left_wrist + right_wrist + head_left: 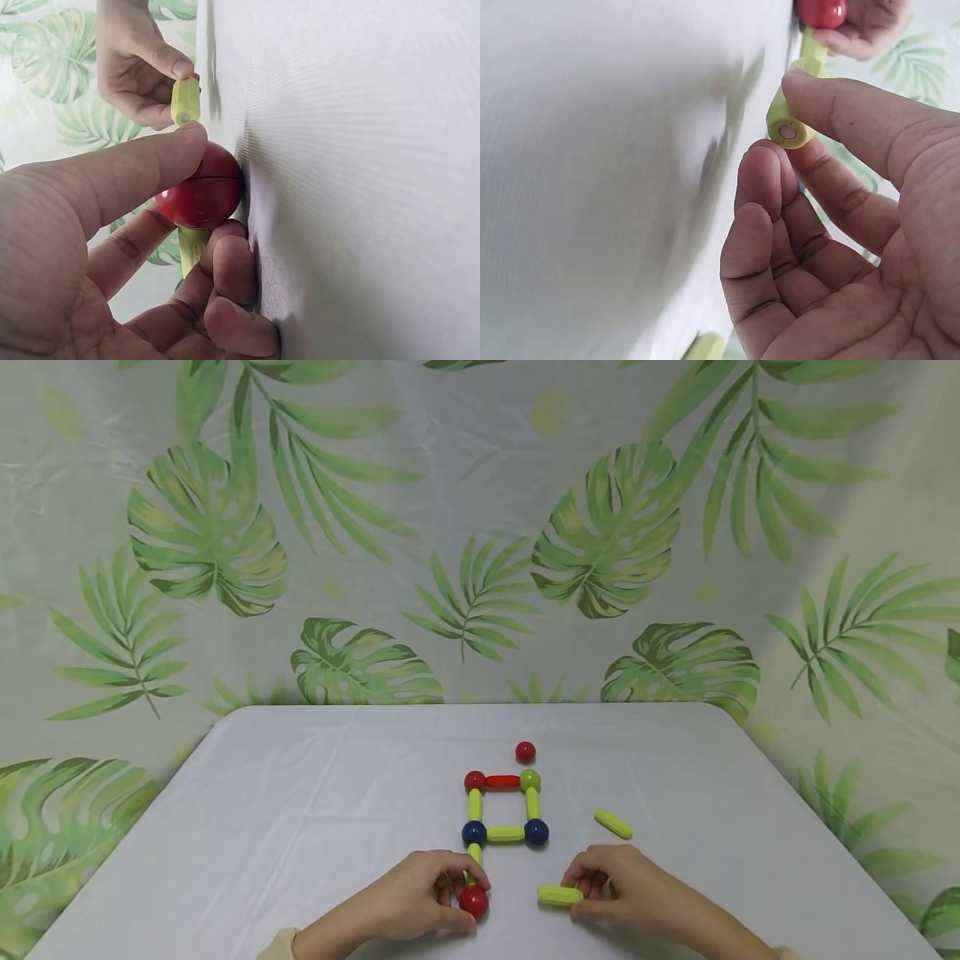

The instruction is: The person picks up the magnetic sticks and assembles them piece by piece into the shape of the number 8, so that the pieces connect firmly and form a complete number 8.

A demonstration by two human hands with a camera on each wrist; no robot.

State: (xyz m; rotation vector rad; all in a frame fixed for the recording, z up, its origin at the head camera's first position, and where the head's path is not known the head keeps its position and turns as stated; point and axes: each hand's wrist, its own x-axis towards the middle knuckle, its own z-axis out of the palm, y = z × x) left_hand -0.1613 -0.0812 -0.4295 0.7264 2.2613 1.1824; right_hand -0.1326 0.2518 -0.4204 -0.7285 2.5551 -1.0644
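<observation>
My left hand (423, 893) pinches a red ball (474, 902) at the near end of a yellow-green rod (475, 853). That rod runs from the ball up to a blue ball (474, 833), the near left corner of a square of rods and balls. In the left wrist view the thumb lies on the red ball (202, 191), with fingers around its other side. My right hand (626, 893) pinches a loose yellow-green rod (557, 896) by its right end, thumb against fingers. The rod's free end points left toward the red ball, with a gap between them.
The square has another blue ball (536, 833), a green ball (529, 780), a red corner ball (475, 782) and a red rod (502, 782). Beyond it lies a loose red ball (526, 752). A spare yellow-green rod (613, 823) rests right of the square on the white table (300, 810).
</observation>
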